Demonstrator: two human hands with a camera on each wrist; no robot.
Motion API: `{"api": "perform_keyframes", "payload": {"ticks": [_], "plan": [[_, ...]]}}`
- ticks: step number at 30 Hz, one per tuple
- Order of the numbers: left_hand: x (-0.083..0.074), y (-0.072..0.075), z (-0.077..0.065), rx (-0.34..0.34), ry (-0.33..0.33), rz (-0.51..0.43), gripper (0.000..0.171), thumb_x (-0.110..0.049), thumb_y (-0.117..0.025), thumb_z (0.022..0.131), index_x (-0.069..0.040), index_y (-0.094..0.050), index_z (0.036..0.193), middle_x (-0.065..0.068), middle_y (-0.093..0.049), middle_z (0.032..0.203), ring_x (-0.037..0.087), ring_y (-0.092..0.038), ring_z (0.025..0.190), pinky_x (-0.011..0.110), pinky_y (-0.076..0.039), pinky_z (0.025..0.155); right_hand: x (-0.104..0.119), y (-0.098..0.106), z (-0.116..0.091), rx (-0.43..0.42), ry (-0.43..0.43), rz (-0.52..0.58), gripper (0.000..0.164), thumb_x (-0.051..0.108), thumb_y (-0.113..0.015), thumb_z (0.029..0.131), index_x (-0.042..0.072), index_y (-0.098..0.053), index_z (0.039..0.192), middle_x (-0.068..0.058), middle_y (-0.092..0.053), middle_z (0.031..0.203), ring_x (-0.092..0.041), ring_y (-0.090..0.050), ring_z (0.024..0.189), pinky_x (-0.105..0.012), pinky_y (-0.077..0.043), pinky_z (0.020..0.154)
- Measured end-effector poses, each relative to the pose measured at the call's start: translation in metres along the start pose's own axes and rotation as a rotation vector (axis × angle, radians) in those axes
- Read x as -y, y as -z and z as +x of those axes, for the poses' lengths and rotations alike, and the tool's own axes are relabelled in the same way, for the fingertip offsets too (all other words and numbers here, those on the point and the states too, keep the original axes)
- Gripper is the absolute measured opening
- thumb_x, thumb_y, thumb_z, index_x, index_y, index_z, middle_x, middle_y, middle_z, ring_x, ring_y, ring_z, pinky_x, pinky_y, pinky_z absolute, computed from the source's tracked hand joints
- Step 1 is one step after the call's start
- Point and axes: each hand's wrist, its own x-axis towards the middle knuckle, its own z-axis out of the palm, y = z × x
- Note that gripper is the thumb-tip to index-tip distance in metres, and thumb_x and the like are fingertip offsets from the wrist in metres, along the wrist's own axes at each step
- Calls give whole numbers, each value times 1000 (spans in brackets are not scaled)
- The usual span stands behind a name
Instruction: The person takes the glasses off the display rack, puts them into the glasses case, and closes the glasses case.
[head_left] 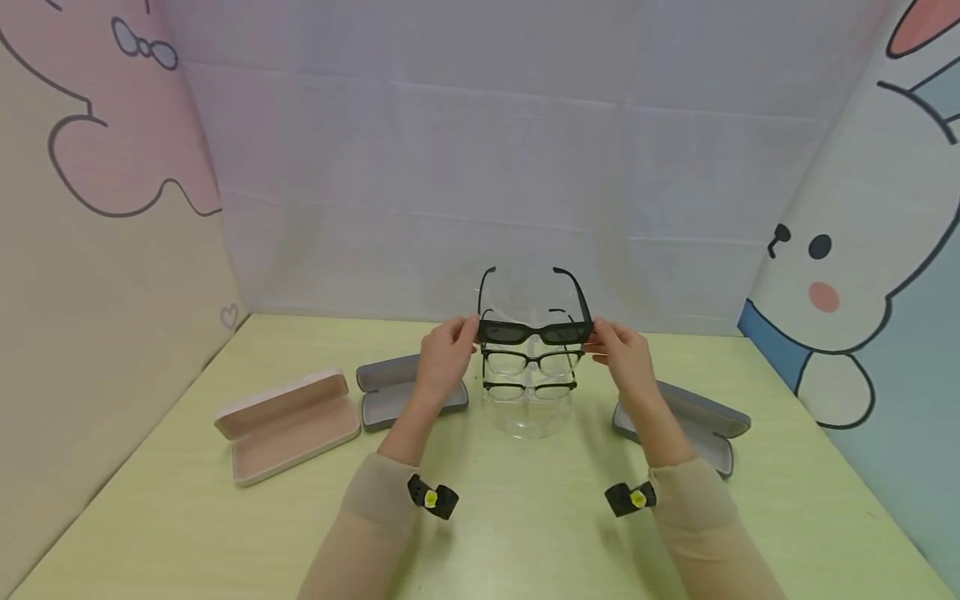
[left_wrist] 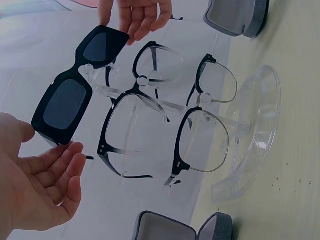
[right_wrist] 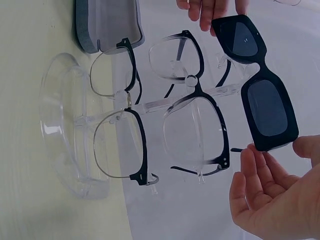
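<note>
Black sunglasses (head_left: 534, 332) with dark rectangular lenses sit at the top of a clear display stand (head_left: 528, 427), their temples pointing back. My left hand (head_left: 447, 354) pinches one end of the frame between thumb and fingers. At the opposite end my right hand (head_left: 624, 354) pinches the other corner the same way. Below them on the stand are two more pairs: clear-lensed glasses with a black-to-clear frame (left_wrist: 134, 92) in the middle, and black half-rim glasses (right_wrist: 144, 150) lowest. The nose bridge of the sunglasses is right at the stand's top peg in the left wrist view.
Open on the table (head_left: 525, 533) lie a pink-lined glasses case (head_left: 292, 433) at the far left, a grey case (head_left: 390, 400) behind my left forearm and another grey case (head_left: 701, 421) behind my right forearm. A pale curtain (head_left: 480, 167) hangs behind the stand.
</note>
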Motion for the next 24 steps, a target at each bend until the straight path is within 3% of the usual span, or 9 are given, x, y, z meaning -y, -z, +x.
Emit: {"api": "perform_keyframes", "payload": {"ticks": [7,12,16,20,24], "plan": [[0,6,-3,2,-17,-61,38,-39,-44,94,-9,-66,90,10,-67,87,18,-61,78,31,-47,65,8,-2,-11,1,20,49,46,38,-43,95,-5,-53,108,1,-59,90,-8,-60,85,-26,-48,81],[0,10,-9,35,11,-275,33,-30,-49,94,-1,-64,90,15,-64,83,20,-61,73,36,-51,74,13,-4,-22,-4,33,160,38,31,-47,95,-4,-54,107,7,-59,85,-13,-59,87,-22,-50,71],[-3,14,-14,80,32,-427,30,-24,-50,93,4,-62,94,19,-62,85,19,-62,74,37,-51,77,16,-4,-31,13,34,311,24,27,-50,94,4,-56,99,6,-59,84,-14,-59,84,-24,-52,74],[-7,20,-20,144,72,-500,30,-22,-49,93,5,-59,101,13,-63,85,17,-62,75,34,-51,79,17,-4,-39,44,14,453,15,23,-52,93,10,-59,91,3,-60,84,-13,-60,81,-30,-53,78],[-10,26,-25,212,95,-563,26,-19,-48,92,4,-56,99,3,-62,81,14,-62,75,32,-50,79,17,-4,-45,53,-25,503,15,24,-54,92,11,-60,91,2,-61,82,-11,-61,79,-31,-53,77]]}}
